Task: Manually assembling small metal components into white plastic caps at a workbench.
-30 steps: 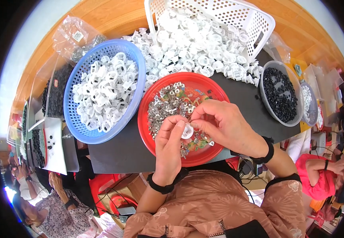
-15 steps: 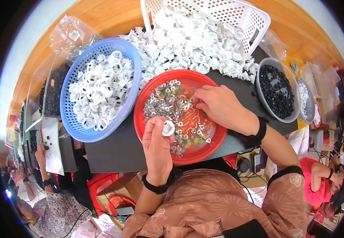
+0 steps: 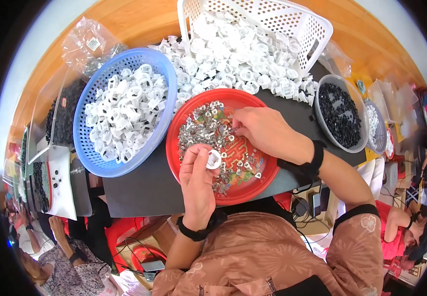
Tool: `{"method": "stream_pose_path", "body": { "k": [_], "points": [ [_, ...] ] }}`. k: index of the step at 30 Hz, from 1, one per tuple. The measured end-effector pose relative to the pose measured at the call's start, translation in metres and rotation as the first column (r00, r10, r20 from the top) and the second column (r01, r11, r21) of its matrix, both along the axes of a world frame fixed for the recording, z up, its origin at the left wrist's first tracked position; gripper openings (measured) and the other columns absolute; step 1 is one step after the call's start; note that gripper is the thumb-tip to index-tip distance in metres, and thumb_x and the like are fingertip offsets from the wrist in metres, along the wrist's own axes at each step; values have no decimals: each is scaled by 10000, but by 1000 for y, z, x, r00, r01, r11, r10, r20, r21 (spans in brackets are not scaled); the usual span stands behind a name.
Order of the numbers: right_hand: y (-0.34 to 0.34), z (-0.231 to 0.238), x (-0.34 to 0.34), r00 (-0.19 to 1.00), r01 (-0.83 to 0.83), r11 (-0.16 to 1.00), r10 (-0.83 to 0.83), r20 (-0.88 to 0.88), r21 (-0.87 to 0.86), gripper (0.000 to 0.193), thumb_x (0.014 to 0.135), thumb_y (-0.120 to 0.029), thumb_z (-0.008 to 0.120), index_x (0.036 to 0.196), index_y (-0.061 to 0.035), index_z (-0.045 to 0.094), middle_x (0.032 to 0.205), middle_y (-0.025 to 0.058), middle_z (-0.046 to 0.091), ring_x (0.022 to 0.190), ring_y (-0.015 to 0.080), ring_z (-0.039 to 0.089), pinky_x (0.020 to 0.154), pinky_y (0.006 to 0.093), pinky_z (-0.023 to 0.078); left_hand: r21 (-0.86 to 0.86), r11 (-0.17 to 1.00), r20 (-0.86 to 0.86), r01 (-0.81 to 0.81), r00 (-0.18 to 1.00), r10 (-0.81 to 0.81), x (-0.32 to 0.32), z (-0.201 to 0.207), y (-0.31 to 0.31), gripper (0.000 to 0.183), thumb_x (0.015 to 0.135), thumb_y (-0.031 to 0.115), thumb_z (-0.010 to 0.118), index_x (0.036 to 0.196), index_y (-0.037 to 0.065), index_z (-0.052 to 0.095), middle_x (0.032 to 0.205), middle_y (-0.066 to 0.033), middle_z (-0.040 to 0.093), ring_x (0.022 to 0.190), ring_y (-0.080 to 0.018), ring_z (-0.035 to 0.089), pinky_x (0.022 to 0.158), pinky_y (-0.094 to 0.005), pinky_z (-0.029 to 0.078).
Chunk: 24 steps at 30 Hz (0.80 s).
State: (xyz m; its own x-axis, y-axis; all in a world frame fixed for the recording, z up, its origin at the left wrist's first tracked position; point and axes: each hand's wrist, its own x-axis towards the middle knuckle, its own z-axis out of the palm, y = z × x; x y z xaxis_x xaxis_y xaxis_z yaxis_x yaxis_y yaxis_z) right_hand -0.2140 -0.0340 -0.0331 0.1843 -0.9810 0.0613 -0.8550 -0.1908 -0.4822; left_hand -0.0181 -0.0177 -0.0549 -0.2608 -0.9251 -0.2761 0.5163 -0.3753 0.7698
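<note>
My left hand [image 3: 197, 180] is closed in a pinch on a round white plastic piece [image 3: 214, 159] with an opening in its middle, held over the near left part of a red tray [image 3: 240, 191]. Small shiny metal clips [image 3: 198, 129] are heaped in the tray's left half, with more scattered toward its right side. My right hand [image 3: 270, 132] reaches in from the right, thumb and fingers pressed together among the clips near the middle of the tray. Whatever sits between those fingertips is too small and hidden to make out.
A blue basket [image 3: 83, 148] of white plastic pieces stands left of the tray. Behind lies a white heap [image 3: 238, 54] spilling from a tipped white basket [image 3: 317, 37]. To the right is a grey bowl [image 3: 344, 140] of black pieces. A co-worker's hand [image 3: 58, 229] shows lower left.
My right hand has moved slightly left, deeper into the metal clips. The white piece in my left hand has shifted slightly right. The co-worker's hand at left has drawn back from the white sheet.
</note>
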Motion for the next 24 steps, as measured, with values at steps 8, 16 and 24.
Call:
{"method": "stream_pose_path", "body": {
  "k": [8,16,24],
  "points": [
    [20,35,12,689,-136,969,-58,722,207,130,868,-104,630,931,6,601,724,63,593,641,133,544,590,272,445,-64,981,111,185,978,-177,0,12,8,242,970,161,496,1163,41,578,843,32,592,700,-8,486,603,-171,393],
    [30,37,21,789,-85,996,77,609,-15,114,864,-94,619,940,-14,588,765,84,588,679,194,568,615,306,446,-175,980,199,99,978,-63,-4,24,11,205,946,140,560,1118,29,580,883,36,593,749,-5,499,631,-166,406],
    [40,24,20,985,-173,869,160,-67,-464,227,781,-103,668,989,-86,578,800,42,555,700,188,559,688,320,418,-179,977,231,116,970,-73,-7,25,14,129,929,121,585,1031,42,591,861,30,584,745,-3,510,620,-163,410]
  ]
}}
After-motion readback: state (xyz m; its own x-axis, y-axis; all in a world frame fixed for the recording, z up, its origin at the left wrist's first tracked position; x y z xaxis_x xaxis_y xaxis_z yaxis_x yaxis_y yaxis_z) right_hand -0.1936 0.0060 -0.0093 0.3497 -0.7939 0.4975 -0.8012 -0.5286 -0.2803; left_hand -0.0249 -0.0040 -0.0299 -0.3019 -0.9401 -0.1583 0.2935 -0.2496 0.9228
